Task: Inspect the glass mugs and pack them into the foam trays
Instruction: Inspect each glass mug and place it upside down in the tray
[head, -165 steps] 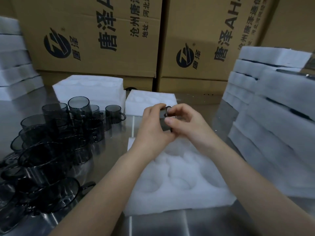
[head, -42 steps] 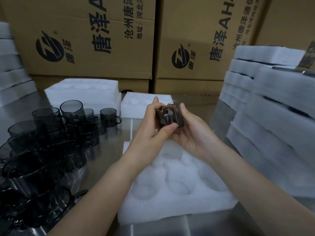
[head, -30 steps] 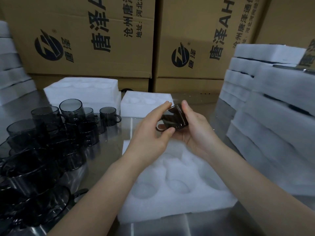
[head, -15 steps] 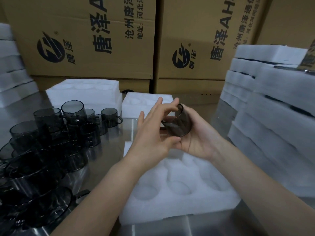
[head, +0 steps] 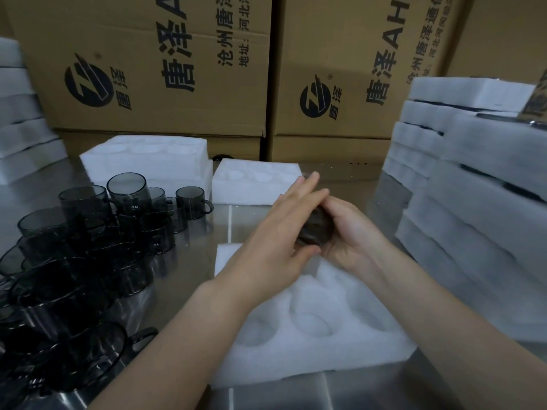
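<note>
A dark glass mug (head: 316, 229) is held in the air between both hands, above the far edge of the foam tray (head: 266, 371) and clear of it. Most of the mug is hidden by the hands, and only its dark side is seen. It is cupped from the right and from below by the right hand (head: 352, 235), whose fingers are curled round it. The left hand (head: 275, 241) is laid against the mug's near side with its fingers straight and close together, and its thumb is tucked beneath the glass.

The foam tray is set flat on the steel table (head: 189, 253) just in front of the person, and round hollows are seen in its top. To the left, a crowd of other mugs (head: 88, 232) is stood on the table, packed close and partly stacked. Two white foam blocks (head: 254, 184) are placed behind, near the far table edge. Stacked foam trays (head: 473, 202) are piled high on the right, and a lower pile (head: 20, 137) is seen at the far left. Printed cartons (head: 162, 69) are ranged along the back.
</note>
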Tool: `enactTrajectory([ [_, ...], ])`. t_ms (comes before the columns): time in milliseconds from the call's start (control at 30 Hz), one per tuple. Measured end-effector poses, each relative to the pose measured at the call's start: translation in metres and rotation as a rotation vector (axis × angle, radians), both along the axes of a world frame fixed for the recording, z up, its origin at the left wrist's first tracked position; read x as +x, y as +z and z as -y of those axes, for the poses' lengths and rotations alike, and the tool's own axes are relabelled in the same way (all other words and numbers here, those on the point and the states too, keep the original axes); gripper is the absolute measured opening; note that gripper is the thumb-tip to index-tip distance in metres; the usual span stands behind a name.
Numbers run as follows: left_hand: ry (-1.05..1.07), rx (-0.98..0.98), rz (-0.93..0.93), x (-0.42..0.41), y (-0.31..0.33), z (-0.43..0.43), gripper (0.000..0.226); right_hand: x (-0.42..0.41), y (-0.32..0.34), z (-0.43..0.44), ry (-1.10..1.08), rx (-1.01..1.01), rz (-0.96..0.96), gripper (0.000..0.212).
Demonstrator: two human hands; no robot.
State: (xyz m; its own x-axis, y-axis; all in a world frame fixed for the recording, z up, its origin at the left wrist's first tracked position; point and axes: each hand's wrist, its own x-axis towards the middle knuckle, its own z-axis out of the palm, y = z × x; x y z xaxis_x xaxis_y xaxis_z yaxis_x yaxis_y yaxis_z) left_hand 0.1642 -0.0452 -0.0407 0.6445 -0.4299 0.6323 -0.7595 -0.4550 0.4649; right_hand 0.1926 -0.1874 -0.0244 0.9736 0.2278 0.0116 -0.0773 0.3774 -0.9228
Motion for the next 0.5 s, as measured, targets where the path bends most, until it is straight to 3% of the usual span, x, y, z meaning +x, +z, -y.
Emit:
enactTrajectory([
  [133,0.030,-0.103,-0.007,-0.0001,0.0030,-0.0006,0.070,-0.0015,0.0002,-0.0006,0.036,0.029,0.030,0.033],
  [233,0.116,-0.445,-0.122,-0.0012,0.0064,-0.0015,0.055,-0.0036,0.0021,0.0012,0.123,-0.039,0.103,0.050],
  [300,0.166,-0.615,-0.245,-0.0001,0.0071,-0.0041,0.050,-0.0039,0.0023,0.0011,0.131,-0.122,0.201,0.051],
  [367,0.177,-0.607,-0.298,0.0020,0.0058,-0.0065,0.055,-0.0046,0.0012,0.0000,0.113,-0.140,0.257,0.042],
  [500,0.173,-0.373,-0.227,0.0038,0.0040,-0.0057,0.074,-0.0054,-0.0026,0.0005,0.012,-0.210,0.310,0.025],
])
